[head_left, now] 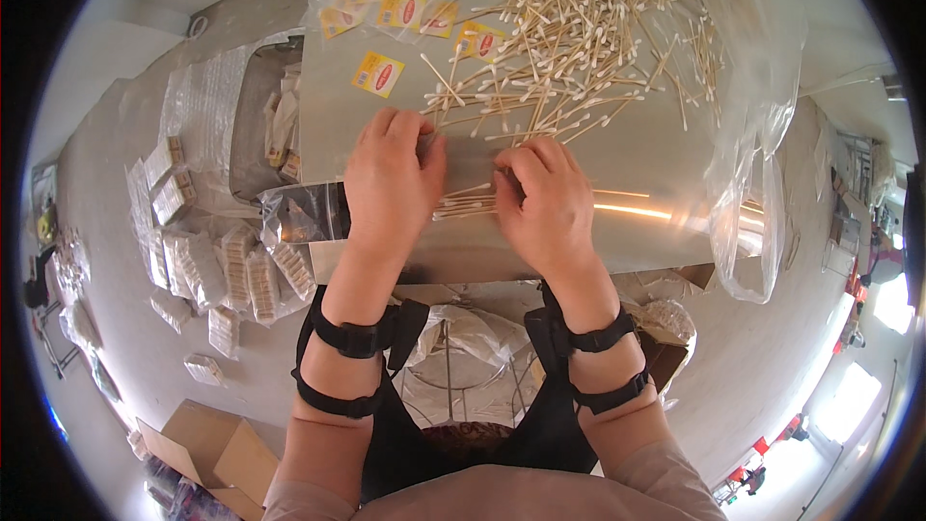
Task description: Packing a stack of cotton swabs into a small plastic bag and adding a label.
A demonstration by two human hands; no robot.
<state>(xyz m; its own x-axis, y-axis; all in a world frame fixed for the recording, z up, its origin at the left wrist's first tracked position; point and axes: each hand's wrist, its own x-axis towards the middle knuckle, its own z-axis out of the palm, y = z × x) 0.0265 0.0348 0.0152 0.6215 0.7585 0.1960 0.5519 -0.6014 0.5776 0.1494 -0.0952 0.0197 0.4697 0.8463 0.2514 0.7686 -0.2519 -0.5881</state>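
A large loose heap of wooden cotton swabs lies across the far part of the metal tabletop. My left hand is at the near left edge of this heap, its fingers curled toward the thumb; whatever they pinch is hidden. Close by on the right, my right hand is closed, with a small row of cotton swabs running into it. Their white tips point left into the gap between my hands. The hand covers their other ends.
Yellow printed cards and clear bags lie at the far left. Plastic film drapes over the right edge. A dark clear-fronted bag hangs at the left edge, beside a bin. Packed bundles and an open carton cover the floor.
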